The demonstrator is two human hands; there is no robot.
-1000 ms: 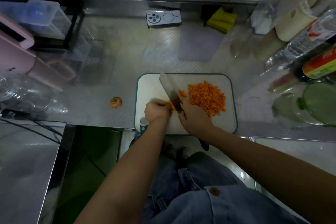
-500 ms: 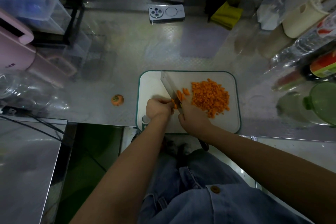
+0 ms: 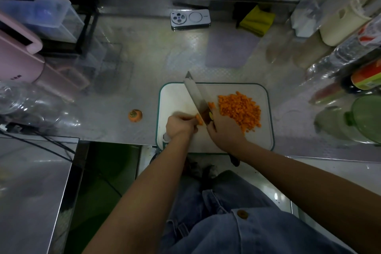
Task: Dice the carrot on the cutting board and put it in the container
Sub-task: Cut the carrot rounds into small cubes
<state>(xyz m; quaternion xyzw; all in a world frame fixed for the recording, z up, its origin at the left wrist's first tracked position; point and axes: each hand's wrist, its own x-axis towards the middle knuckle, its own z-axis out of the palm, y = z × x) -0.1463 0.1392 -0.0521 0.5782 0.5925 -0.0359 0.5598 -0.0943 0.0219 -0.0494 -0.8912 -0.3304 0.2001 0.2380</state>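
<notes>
A white rectangular plastic cutting board with a teal rim lies at the near edge of a shiny embossed steel counter. The left hand sits toward the board's 8 o'clock corner, fingers curled down, their tips pinching a short orange carrot stub against the board. Just at its 3 o'clock, the right hand is wrapped round the handle of a broad steel knife. The handle itself is hidden under the fingers. The blade slants toward 11 o'clock, its tip past the board's far rim, and it meets the stub's cut end. Whether the edge touches the board I cannot tell. A few loose orange cubes lie at the blade's 3 o'clock side. A heap of small diced carrot fills the board's 2 o'clock part, just beside the right hand.

Off the board at 9 o'clock, a round carrot top end rests alone on the counter. At 12 o'clock a silver phone lies face down, its round camera cluster showing, with no brand legible. A folded yellow-green cloth sits at 1 o'clock. At 10 o'clock a pink plastic appliance bears a small dark marking, too blurred to read. At 3 o'clock a dark bottle carries a red and green label whose writing cannot be made out. A round green lid lies just nearer. Which vessel is the task's container I cannot tell.
</notes>
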